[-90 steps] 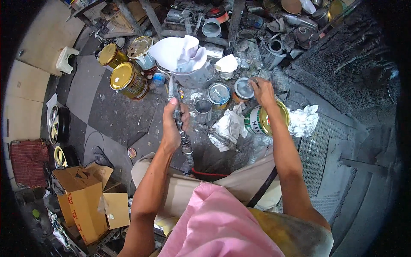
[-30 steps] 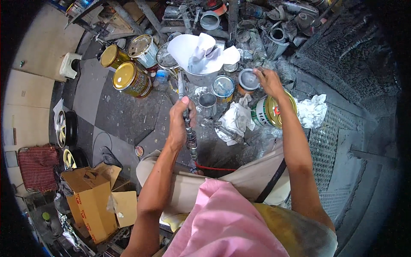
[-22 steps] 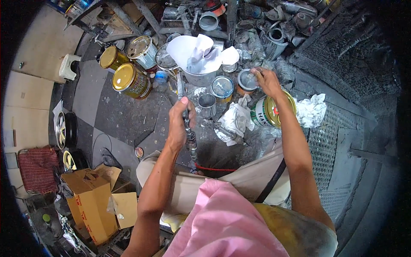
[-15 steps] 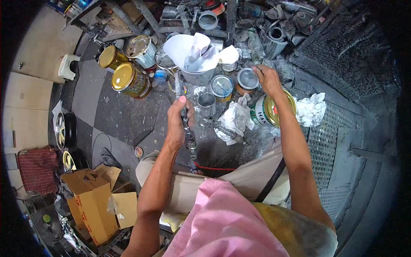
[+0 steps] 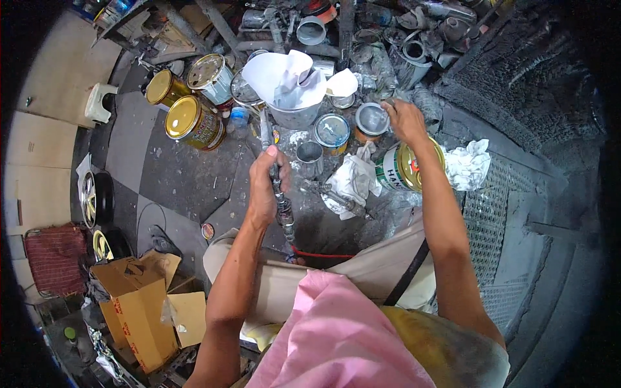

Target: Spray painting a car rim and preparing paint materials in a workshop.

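Note:
My left hand (image 5: 269,169) is wrapped round a grimy grey tubular tool (image 5: 284,213), held upright in the picture with a red hose (image 5: 323,255) at its lower end. My right hand (image 5: 407,119) has its fingers closed at the rim of a small can with grey contents (image 5: 370,119); what they pinch is hard to make out. Left of that can sit a blue-lidded tin (image 5: 332,134) and a grey cup (image 5: 309,155). Behind them is a bucket (image 5: 291,116) topped with white paper cones (image 5: 272,74). A green tin with a gold lid (image 5: 393,171) lies under my right forearm, beside crumpled white cloth (image 5: 349,187).
Gold paint cans (image 5: 184,123) stand at the back left, with a white stool (image 5: 97,103), wheel rims (image 5: 90,200) and a cardboard box (image 5: 136,310) along the left. A cluttered metal rack (image 5: 346,39) runs across the back. A perforated metal panel (image 5: 485,226) is at the right.
Over three seconds the view has shifted slightly, with both hands appearing a little higher. Both grips look much the same; my right fingers have shifted slightly at the can's rim.

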A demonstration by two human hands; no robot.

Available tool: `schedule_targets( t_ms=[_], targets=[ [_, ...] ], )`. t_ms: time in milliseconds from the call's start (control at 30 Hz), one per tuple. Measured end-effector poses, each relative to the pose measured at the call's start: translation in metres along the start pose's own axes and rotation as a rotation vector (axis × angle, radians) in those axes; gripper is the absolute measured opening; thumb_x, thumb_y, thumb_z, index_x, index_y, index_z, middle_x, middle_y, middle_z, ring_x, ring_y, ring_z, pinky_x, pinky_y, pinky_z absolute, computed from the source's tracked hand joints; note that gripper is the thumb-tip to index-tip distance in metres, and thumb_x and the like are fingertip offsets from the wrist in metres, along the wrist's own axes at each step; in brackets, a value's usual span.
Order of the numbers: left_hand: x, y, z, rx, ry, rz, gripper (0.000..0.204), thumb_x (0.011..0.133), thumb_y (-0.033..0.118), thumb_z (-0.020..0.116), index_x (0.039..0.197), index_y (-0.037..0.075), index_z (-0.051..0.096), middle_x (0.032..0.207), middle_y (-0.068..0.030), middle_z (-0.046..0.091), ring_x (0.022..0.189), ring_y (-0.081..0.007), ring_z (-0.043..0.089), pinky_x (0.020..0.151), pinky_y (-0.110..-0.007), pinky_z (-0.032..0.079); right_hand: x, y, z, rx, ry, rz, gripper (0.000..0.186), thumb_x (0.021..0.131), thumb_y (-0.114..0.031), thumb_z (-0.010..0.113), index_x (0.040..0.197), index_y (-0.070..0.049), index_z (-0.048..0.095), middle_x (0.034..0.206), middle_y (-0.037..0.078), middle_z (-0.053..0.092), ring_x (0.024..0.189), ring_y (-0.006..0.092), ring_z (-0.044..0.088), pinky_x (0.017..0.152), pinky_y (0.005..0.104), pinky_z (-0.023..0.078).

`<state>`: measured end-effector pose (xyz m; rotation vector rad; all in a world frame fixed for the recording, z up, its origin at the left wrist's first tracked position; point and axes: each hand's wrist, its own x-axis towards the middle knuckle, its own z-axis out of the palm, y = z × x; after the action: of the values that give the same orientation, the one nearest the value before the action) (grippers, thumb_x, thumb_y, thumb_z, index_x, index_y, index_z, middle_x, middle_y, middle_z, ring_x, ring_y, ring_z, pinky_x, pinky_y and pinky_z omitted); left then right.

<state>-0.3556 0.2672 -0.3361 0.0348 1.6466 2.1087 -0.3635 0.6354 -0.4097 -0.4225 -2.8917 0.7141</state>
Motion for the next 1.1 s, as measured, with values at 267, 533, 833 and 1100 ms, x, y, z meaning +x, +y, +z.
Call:
schedule_targets(
  t_ms=[267, 533, 833, 1100],
  targets=[
    [-0.002, 0.001, 0.003, -0.069, -0.015, 0.014, 0.042, 0.102, 0.05, 0.053, 0.086, 0.011, 0.05, 0.068, 0.0008, 0.047, 0.054, -0.0099, 0.045, 0.05, -0.026, 0.037, -0.001, -0.001, -0.002, -0.034, -0.049, 0.011, 0.036, 0.103, -0.033, 0.058, 0.105, -0.001, 0.073, 0.102, 0.025, 0.072, 0.091, 0.0476, 0.068, 0.082, 0.0516, 0.053],
    [0.0, -0.002, -0.003, -0.095, 0.03, 0.012, 0.045, 0.099, 0.054, 0.055, 0.086, 0.011, 0.051, 0.068, 0.0002, 0.047, 0.053, -0.0112, 0.045, 0.049, -0.026, 0.036, -0.006, -0.008, 0.002, 0.186, 0.141, -0.192, 0.035, 0.103, -0.031, 0.058, 0.101, 0.001, 0.071, 0.101, 0.024, 0.072, 0.09, 0.0475, 0.067, 0.081, 0.0521, 0.053],
    [0.003, 0.011, -0.002, -0.146, 0.08, 0.025, 0.052, 0.096, 0.063, 0.054, 0.082, 0.014, 0.051, 0.067, 0.0013, 0.045, 0.052, -0.0139, 0.043, 0.054, -0.03, 0.039, -0.004, 0.006, 0.01, 0.283, 0.116, -0.178, 0.037, 0.103, -0.035, 0.057, 0.104, -0.001, 0.073, 0.103, 0.024, 0.071, 0.092, 0.0459, 0.068, 0.083, 0.0528, 0.053],
    [0.004, 0.009, -0.002, -0.212, 0.144, 0.013, 0.047, 0.097, 0.06, 0.054, 0.084, 0.015, 0.051, 0.064, 0.0024, 0.046, 0.051, -0.0125, 0.044, 0.049, -0.029, 0.037, -0.007, 0.01, 0.021, 0.158, 0.142, -0.232, 0.037, 0.103, -0.033, 0.056, 0.11, -0.001, 0.072, 0.103, 0.026, 0.071, 0.093, 0.0468, 0.068, 0.084, 0.0525, 0.053]
  ],
)
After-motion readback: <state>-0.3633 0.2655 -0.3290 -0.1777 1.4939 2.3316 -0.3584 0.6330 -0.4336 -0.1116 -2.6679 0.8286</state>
